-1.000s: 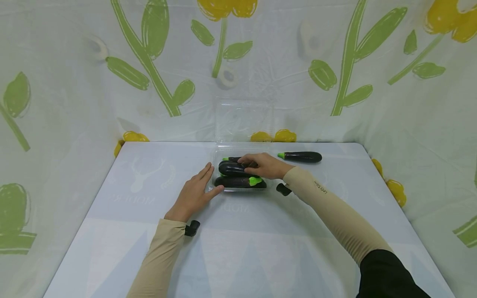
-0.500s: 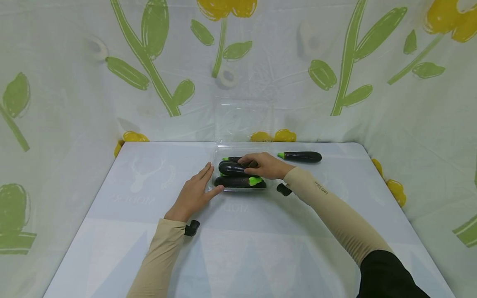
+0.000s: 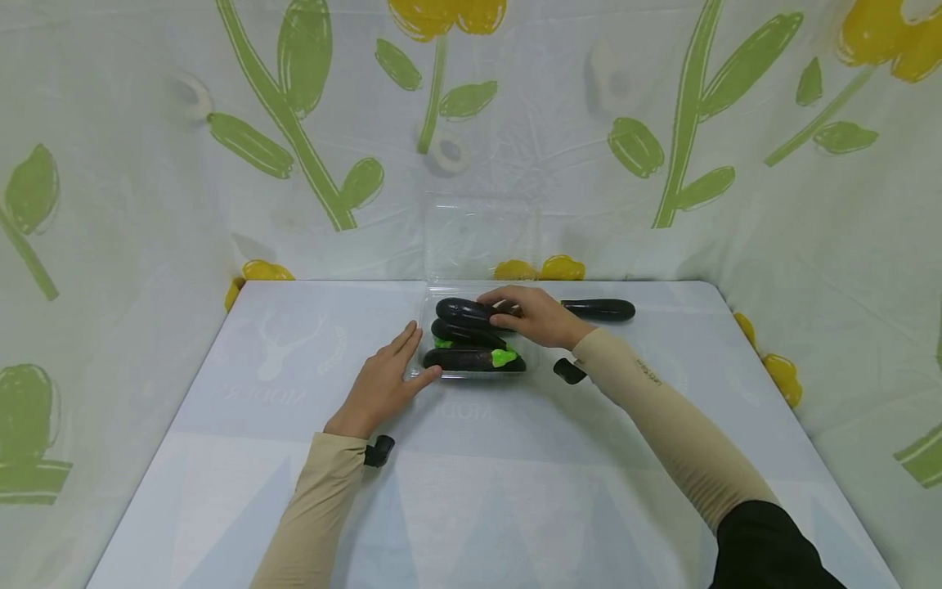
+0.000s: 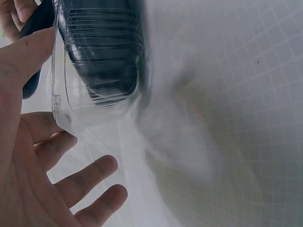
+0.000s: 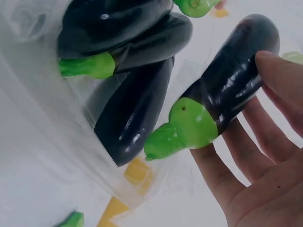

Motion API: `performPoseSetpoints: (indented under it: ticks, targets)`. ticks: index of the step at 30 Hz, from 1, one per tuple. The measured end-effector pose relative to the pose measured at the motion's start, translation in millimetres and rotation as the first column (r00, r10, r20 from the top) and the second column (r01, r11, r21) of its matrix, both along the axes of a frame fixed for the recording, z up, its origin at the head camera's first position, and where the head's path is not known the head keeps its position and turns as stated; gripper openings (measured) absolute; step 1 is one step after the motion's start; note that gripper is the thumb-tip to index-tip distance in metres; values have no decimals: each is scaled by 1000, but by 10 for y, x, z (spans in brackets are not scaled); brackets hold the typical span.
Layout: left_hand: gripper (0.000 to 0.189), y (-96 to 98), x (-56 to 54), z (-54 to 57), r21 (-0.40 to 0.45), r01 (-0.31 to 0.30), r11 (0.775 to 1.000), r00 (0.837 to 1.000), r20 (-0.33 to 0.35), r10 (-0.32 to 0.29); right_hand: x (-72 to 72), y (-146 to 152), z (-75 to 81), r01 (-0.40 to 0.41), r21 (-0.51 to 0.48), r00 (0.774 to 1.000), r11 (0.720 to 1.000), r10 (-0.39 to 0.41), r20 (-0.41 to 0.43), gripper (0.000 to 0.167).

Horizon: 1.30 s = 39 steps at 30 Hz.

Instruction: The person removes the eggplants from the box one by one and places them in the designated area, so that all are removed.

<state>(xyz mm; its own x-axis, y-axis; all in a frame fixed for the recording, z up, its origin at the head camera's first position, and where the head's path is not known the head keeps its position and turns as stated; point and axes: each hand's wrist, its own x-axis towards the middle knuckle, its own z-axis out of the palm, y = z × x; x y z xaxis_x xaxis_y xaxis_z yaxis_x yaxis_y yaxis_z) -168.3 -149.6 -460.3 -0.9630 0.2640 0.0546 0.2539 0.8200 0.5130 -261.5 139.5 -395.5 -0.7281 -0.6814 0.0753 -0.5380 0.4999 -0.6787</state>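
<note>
My right hand (image 3: 537,315) holds a dark purple eggplant (image 3: 462,312) over the back of a clear plastic container. In the right wrist view, the thumb and fingers are round this eggplant (image 5: 236,71), whose bright green cap points away from the palm. Several more eggplants (image 5: 135,111) lie stacked beneath and beside it in the container (image 4: 99,106). My left hand (image 3: 383,384) rests against the container's left side, its fingers extended and the thumb at the front left corner. In the left wrist view, the left thumb and some fingertips touch the clear wall.
Another eggplant (image 3: 599,310) lies on the white table (image 3: 471,491) right of the container, its green end hidden behind the right hand. The raised transparent lid (image 3: 480,237) stands against the flower-patterned curtain (image 3: 559,123) at the back edge.
My right hand has lifted the eggplant and carried it toward the back of the container, uncovering another eggplant below. The left hand keeps its place.
</note>
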Motion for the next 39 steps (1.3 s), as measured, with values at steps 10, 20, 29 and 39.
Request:
performPoseSetpoints:
  ticks: [10, 20, 29, 39]
  targets:
    - [86, 0, 7, -3, 10, 9, 1000, 1000, -23, -9, 47, 153, -25, 9, -30, 992, 1000, -12, -123, 39]
    - [86, 3, -1, -27, 8, 10, 1000, 999, -33, -10, 89, 401, -11, 98, -65, 972, 993, -109, -209, 41]
    - [86, 13, 9, -7, 13, 3, 1000, 1000, -27, -3, 112, 702, -20, 205, -96, 946, 974, -223, -236, 40]
    - [89, 14, 19, 4, 9, 6, 1000, 1000, -17, -6, 135, 1088, -87, 299, -125, 910, 946, -322, -260, 44]
